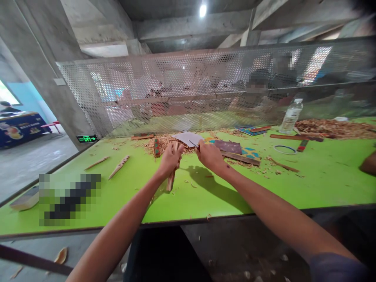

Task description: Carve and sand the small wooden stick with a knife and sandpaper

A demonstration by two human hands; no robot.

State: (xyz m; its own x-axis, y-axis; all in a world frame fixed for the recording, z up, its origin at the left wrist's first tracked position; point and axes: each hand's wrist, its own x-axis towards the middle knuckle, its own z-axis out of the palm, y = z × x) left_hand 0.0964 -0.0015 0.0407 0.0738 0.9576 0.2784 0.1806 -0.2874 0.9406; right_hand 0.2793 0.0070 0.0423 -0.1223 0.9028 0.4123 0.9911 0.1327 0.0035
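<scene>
My left hand point(170, 159) is closed around a narrow strip of wood point(170, 183), which slants upright with its lower end at the green tabletop. To its right, my right hand point(210, 156) grips a small carving knife point(193, 143); the thin blade points up and left toward the wood, apart from it, and the handle is mostly hidden in the fingers. Behind both hands lies a white sheet of paper point(188, 138) on a heap of wood shavings point(148, 145). Two carved wooden sticks, one thin point(98, 162) and one notched point(119, 167), rest on the left.
A perforated metal screen point(176, 90) borders the table's far side, with people behind it. Sandpaper point(228, 147), a wooden strip point(241, 158), a tape roll point(284, 149) and a water bottle point(291, 116) stand or lie rightward. Another person's arm point(369, 163) reaches in at the right edge.
</scene>
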